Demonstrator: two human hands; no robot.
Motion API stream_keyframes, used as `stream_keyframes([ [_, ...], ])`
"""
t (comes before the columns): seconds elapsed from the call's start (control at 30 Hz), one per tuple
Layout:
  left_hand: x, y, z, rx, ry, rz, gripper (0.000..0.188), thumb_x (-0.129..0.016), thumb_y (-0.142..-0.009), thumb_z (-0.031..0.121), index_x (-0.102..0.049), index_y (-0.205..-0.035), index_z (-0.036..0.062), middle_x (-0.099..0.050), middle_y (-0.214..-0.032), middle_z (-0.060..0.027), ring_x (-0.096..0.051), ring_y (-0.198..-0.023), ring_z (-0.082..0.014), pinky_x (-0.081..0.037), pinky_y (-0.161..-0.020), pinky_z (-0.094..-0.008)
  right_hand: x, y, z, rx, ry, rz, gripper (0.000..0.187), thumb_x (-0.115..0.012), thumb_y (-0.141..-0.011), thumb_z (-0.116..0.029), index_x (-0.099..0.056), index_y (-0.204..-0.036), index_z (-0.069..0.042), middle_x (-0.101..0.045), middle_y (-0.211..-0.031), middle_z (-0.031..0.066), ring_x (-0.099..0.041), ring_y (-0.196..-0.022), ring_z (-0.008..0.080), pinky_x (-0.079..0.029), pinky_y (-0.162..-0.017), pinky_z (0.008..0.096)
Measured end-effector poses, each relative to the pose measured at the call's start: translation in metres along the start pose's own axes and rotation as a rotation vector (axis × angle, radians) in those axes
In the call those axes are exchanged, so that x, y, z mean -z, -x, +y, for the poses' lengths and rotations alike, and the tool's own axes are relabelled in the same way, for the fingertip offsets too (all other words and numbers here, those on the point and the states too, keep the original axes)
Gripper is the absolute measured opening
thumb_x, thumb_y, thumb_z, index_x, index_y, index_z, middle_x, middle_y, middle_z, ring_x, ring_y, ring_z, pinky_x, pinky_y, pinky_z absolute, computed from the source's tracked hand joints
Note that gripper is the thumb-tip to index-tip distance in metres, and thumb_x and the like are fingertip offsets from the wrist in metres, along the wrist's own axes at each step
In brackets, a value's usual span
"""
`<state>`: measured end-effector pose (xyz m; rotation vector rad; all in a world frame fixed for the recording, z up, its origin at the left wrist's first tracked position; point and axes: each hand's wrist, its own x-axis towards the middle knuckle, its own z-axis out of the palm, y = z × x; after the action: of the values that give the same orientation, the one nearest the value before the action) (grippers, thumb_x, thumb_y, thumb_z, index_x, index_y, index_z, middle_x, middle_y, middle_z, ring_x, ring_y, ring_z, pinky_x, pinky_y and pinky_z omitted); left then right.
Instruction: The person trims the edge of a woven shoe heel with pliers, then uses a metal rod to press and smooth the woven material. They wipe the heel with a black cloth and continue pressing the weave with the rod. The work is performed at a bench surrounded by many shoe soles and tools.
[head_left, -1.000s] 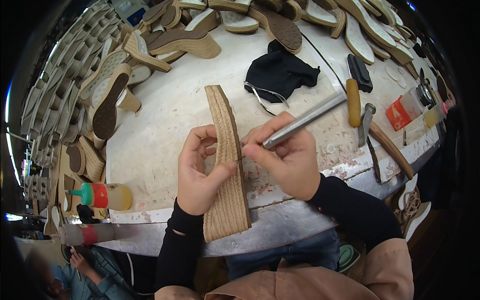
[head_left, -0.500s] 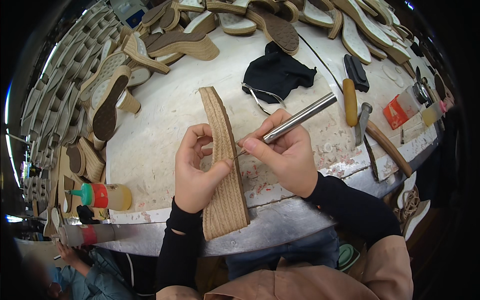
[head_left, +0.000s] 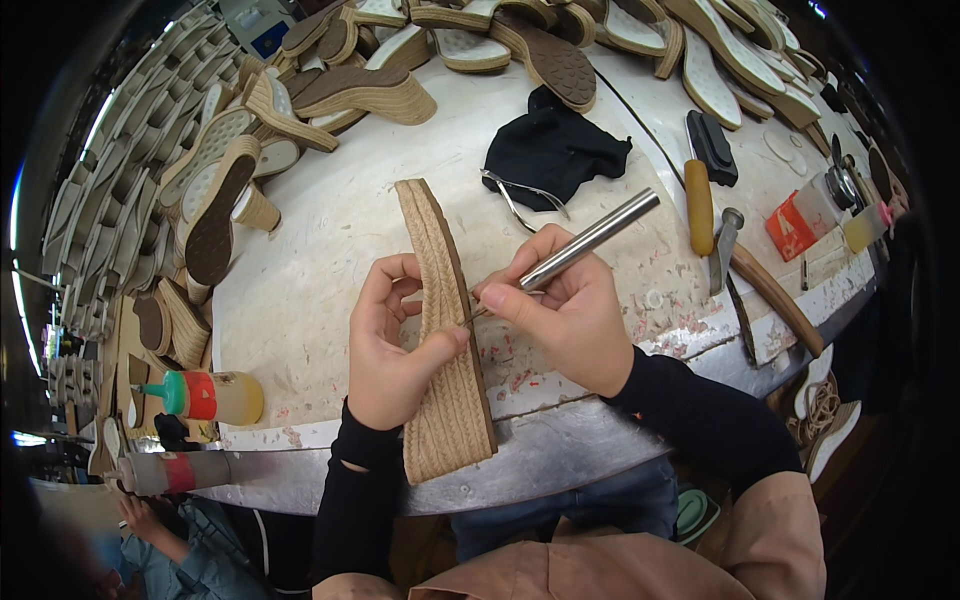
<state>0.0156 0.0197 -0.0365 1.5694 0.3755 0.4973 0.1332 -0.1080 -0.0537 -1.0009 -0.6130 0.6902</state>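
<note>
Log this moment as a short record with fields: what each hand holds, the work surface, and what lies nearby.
left hand: grips a rope-wrapped wedge sole, held on edge
right hand: holds a metal-handled tool, tip at the sole's side
surface: worn white worktable
behind the hands: black cloth, wire tool beside it
right of the hands: yellow-handled tool, hammer
left edge: glue bottle with green tip
far side: rows of wedge soles

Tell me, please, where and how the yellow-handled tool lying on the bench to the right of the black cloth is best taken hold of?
Probably by the rounded yellow handle, coming from above with fingers across its width. It lies flat and free on the bench, while its far end sits close to the black block.
</note>
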Motion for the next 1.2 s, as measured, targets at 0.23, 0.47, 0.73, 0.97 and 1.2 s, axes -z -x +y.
stream_keyframes([
  [0.23,-0.001,0.0,-0.003,-0.061,-0.043,-0.018,0.054,-0.072,-0.064,0.002,-0.045,-0.111,0.004,-0.055,-0.104,-0.0062,-0.055,-0.096,-0.0147,-0.042,-0.09,-0.0323,0.001,-0.001,-0.003,-0.038,-0.029,-0.007,0.02,-0.065,-0.082,0.0,-0.048,-0.092,-0.002,-0.063,-0.086,0.0089,-0.063,-0.083,0.0129,-0.051,-0.076,0.0237],
  [0.47,-0.002,-0.001,0.002,0.031,0.0,0.005,0.055,-0.073,-0.064,0.0,-0.045,-0.11,0.0042,-0.055,-0.103,-0.0067,-0.056,-0.094,-0.0161,-0.046,-0.085,-0.0315,0.002,-0.003,-0.002,-0.01,0.018,-0.016,0.022,-0.067,-0.08,0.001,-0.049,-0.091,-0.002,-0.063,-0.085,0.0084,-0.063,-0.082,0.0127,-0.052,-0.074,0.0241],
  [0.73,-0.006,0.003,0.008,0.069,0.063,0.025,0.05,-0.068,-0.067,-0.003,-0.045,-0.111,0.0034,-0.055,-0.104,-0.008,-0.056,-0.092,-0.0163,-0.048,-0.08,-0.0292,0.009,-0.009,-0.005,-0.007,0.072,-0.107,0.02,-0.066,-0.081,0.002,-0.048,-0.089,-0.004,-0.063,-0.084,0.0088,-0.064,-0.08,0.0128,-0.052,-0.073,0.0237],
  [0.97,0.002,0.001,-0.003,-0.018,0.093,0.0,0.052,-0.066,-0.066,0.0,-0.044,-0.113,0.0022,-0.055,-0.106,-0.0076,-0.056,-0.096,-0.016,-0.043,-0.087,-0.0312,0.009,-0.01,-0.002,-0.095,-0.101,-0.065,0.022,-0.066,-0.081,0.0,-0.047,-0.09,-0.004,-0.06,-0.08,0.0054,-0.063,-0.075,0.0113,-0.053,-0.071,0.0238],
  [1.2,0.001,0.001,-0.003,-0.052,0.016,-0.012,0.052,-0.068,-0.065,0.001,-0.045,-0.111,0.0023,-0.055,-0.105,-0.008,-0.057,-0.097,-0.0158,-0.043,-0.088,-0.0316,0.007,-0.008,-0.001,-0.038,-0.033,-0.074,0.021,-0.065,-0.082,0.001,-0.046,-0.09,-0.004,-0.062,-0.084,0.0072,-0.064,-0.079,0.0119,-0.053,-0.074,0.024],
])
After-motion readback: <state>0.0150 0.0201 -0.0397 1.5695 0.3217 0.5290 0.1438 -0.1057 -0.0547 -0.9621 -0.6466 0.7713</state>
